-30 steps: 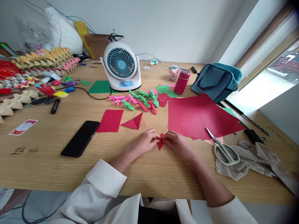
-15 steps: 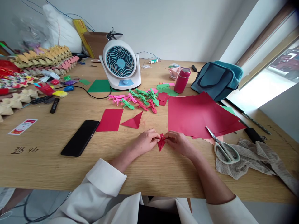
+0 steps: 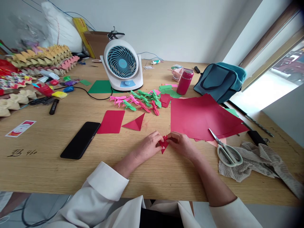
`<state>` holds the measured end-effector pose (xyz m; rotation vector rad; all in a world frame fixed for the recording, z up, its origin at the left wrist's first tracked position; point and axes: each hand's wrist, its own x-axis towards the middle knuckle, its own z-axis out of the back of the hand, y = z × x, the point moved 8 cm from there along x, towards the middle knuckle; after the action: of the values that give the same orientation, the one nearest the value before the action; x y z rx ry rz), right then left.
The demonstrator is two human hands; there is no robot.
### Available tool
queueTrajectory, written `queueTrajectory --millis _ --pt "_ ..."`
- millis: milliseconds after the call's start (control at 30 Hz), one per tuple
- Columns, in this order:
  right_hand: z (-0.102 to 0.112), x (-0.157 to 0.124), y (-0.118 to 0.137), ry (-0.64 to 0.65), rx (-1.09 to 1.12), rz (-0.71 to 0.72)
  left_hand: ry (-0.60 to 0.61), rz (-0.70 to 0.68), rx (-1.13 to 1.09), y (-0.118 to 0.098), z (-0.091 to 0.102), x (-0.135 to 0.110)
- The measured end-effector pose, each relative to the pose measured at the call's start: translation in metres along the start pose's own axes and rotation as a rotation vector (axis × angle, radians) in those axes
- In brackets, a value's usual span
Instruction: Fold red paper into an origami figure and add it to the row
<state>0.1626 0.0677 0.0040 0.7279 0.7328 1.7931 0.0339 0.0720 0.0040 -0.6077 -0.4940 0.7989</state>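
Observation:
A small folded red paper piece [image 3: 163, 145] sits between my two hands on the wooden table [image 3: 71, 171]. My left hand [image 3: 149, 145] pinches its left side with curled fingers. From the right, my right hand [image 3: 181, 145] pinches the other side. Just beyond lie a red paper triangle [image 3: 136, 124] and a red paper rectangle [image 3: 111, 122]. A stack of large red sheets [image 3: 201, 115] lies to the right of my hands.
A black phone [image 3: 80, 140] lies at left, scissors [image 3: 225, 148] and a crumpled cloth [image 3: 258, 161] at right. Several pink, green and red folded figures [image 3: 140, 102] lie before a white desk fan [image 3: 122, 66]. A red bottle [image 3: 185, 83] and blue bag [image 3: 219, 80] stand behind.
Both hands stay on the red piece, working it with small finger movements; its top now looks more bunched. The view has shifted slightly.

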Motion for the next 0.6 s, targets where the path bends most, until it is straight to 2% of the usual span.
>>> queueTrajectory --millis 133,367,600 --pt "-0.003 0.001 -0.002 -0.025 -0.014 0.023 -0.007 -0.03 -0.005 -0.001 -0.002 0.0" --pt "-0.005 0.003 -0.01 -0.056 0.044 -0.073 -0.008 -0.05 0.073 -0.007 0.0 -0.001" --pt "-0.004 0.005 -0.012 -0.116 0.018 -0.06 0.044 -0.21 0.213 -0.019 -0.001 -0.012"
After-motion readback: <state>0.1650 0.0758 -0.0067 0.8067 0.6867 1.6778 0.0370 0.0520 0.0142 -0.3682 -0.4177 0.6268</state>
